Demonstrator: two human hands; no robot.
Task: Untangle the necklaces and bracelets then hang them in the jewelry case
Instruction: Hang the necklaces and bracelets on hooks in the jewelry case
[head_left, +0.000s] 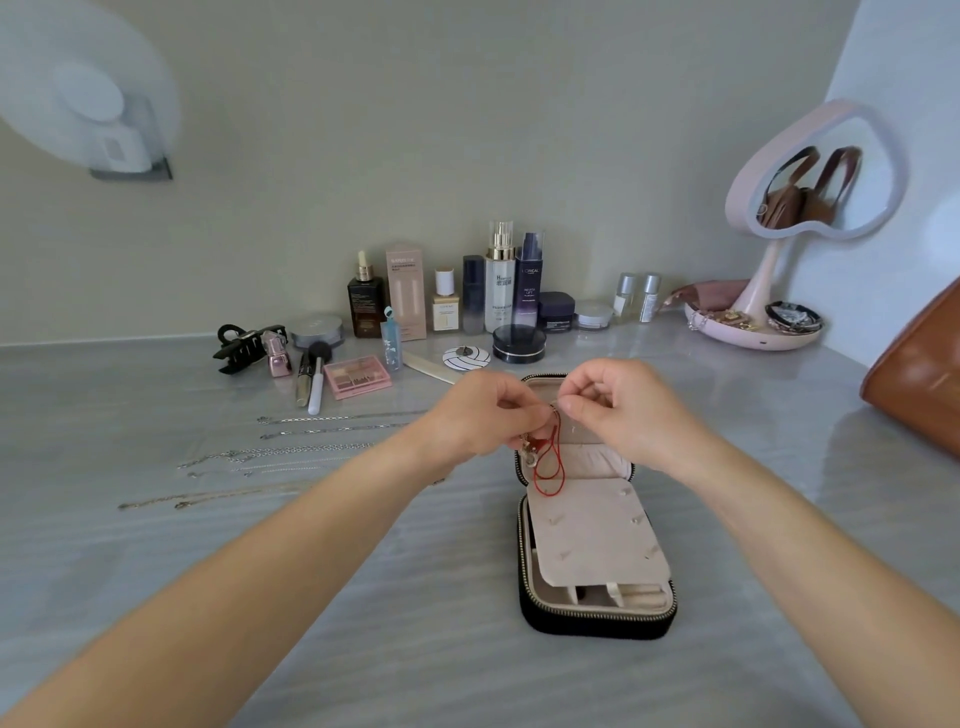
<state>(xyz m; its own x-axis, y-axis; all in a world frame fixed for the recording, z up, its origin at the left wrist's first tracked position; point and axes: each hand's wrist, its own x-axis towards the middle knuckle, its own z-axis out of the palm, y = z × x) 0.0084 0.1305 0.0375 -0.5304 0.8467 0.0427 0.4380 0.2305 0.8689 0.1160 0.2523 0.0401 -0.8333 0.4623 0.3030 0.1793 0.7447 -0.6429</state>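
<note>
Above the far half of the open jewelry case (592, 621), we recorded both hands raised close together. Left hand (483, 415): fingers curled, pinching the red cord bracelet (555, 470) at its upper end, with a small cluster of metal charms (530, 451) dangling just below the knuckles. Right hand (618, 410): thumb and forefinger pinched on the same cord near its top, the other fingers folded toward the palm. The cord's loop hung down between the hands, its lowest bend over the beige inner flap (597, 535) of the case; whether it touched the flap we could not tell. The case lay unzipped on the counter (260, 597) — black outside, pale lining, flap folded toward us over the near half. Left of the case we noted several silver chains (239, 457) laid in separate rows on the counter, their right ends hidden behind the left forearm. Along the wall stood a row of cosmetic bottles (498, 280); a black hair claw (244, 345) and an eyeshadow palette (357, 376) lay in front of them. A heart-shaped mirror (810, 171) stood at far right, with a brown bag (919, 374) near it.
</note>
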